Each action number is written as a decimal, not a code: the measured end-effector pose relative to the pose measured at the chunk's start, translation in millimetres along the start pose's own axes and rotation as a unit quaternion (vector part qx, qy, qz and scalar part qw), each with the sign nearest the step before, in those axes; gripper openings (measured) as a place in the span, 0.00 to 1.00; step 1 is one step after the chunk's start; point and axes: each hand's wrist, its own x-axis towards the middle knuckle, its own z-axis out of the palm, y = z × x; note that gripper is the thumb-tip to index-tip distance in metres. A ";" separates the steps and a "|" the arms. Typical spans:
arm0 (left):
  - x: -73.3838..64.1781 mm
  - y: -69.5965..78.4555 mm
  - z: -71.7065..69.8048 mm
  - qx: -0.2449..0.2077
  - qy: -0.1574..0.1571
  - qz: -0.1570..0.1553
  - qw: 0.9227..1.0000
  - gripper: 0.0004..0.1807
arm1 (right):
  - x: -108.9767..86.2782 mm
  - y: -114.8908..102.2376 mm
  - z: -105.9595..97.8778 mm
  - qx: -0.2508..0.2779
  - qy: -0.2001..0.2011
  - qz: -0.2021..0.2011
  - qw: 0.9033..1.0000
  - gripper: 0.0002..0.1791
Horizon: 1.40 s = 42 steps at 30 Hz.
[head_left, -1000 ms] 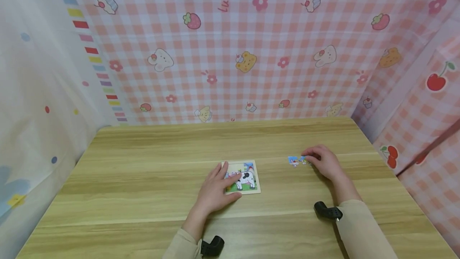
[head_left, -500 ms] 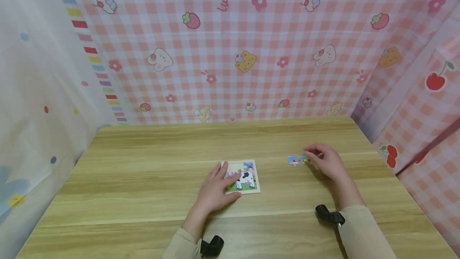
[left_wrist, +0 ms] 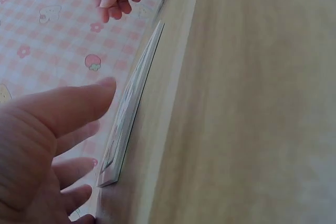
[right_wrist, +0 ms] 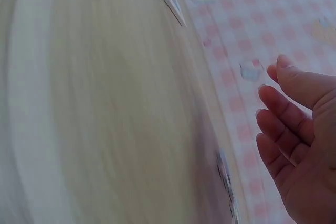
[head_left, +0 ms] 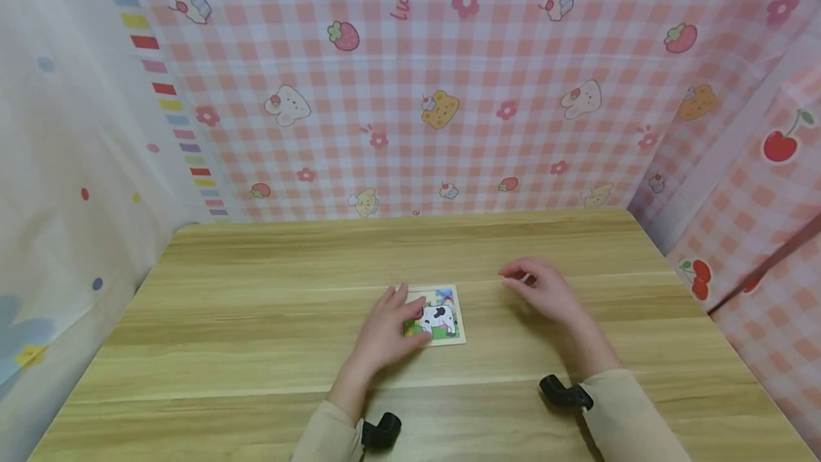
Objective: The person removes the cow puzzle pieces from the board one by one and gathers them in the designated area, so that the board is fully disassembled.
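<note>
A small framed puzzle [head_left: 442,314] with a black-and-white cow lies flat on the table. My left hand [head_left: 383,330] is over its left side, fingers spread and covering part of the picture. In the left wrist view the thumb [left_wrist: 79,106] is lifted clear of the frame. My right hand [head_left: 545,291] hovers to the right of the puzzle, fingers loosely bent, with nothing seen in its grasp. Below it, loose puzzle pieces [right_wrist: 227,182] lie on the table in the right wrist view; in the head view the hand hides nearly all of them.
The wooden table [head_left: 256,348] reaches back to a pink checked cloth [head_left: 410,148]. More cloth hangs at the left and right sides. A black wrist-camera mount [head_left: 566,392] juts from the right sleeve, and another [head_left: 381,431] from the left.
My right hand has drawn away from the right-hand loose piece and moved left, above the pieces. My left hand's fingers have shifted slightly over the puzzle.
</note>
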 end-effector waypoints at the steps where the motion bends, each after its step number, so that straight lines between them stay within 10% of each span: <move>1: 1.2 -0.2 -0.5 0.000 0.001 0.001 1.000 0.34 | 1.5 -3.3 3.8 0.003 -0.006 -0.003 1.000 0.07; 19: 5.8 -3.7 -1.4 -0.019 -0.010 -0.021 1.000 0.39 | 27.4 -20.2 55.4 0.015 -0.101 -0.051 0.993 0.10; 42: 3.4 -5.9 0.1 -0.030 -0.002 -0.031 0.999 0.36 | 51.3 -25.4 68.0 -0.044 -0.204 -0.111 0.972 0.11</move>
